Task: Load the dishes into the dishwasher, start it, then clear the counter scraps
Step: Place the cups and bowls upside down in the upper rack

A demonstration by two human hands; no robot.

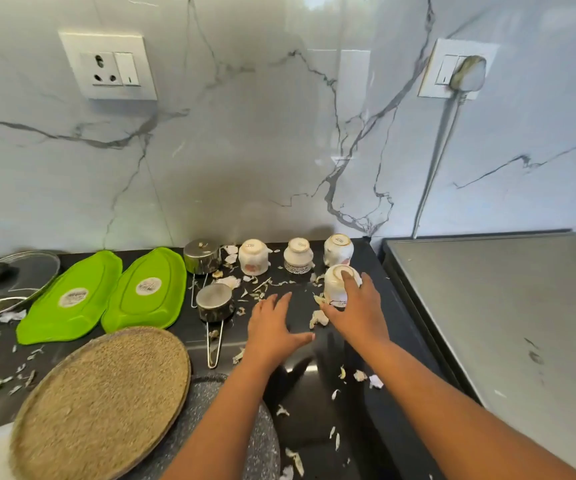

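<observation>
Several white cups stand upside down on the black counter. My right hand grips the nearest cup, thumb low on its left side and a finger on its upturned base. Three more cups line the wall behind it. My left hand hovers flat and open over the counter, holding nothing. Two green leaf-shaped plates lie face down at the left. Two small steel pans with wire handles sit beside them. Pale peel scraps are scattered around.
A round woven mat lies on a speckled pan at the front left. A glass lid rests at the far left. A grey steel surface adjoins the counter on the right. The marble wall carries two sockets, one with a plug.
</observation>
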